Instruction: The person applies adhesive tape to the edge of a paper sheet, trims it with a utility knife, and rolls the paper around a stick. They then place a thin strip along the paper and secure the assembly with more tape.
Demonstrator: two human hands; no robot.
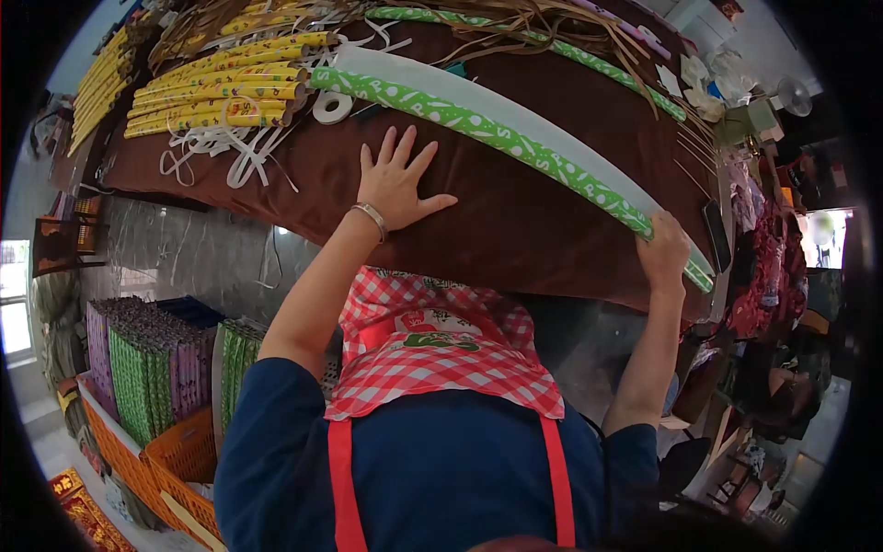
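One head-worn fisheye camera looks forward and steeply down, past the person's apron (432, 368) close below, to the brown-clothed table (533, 230) just beyond. The left hand (397, 184) sits mid-frame, flat on the cloth. The right hand (664, 253), closed on the green strip (478, 124), sits at right.

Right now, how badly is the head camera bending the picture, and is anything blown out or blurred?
Head view: strong fisheye, black corners, the brown cloth and green patterned strip bow into arcs; window at left and screen at right are washed out; left hand, flat on the cloth, and right hand, gripping the strip's end, are sharp.
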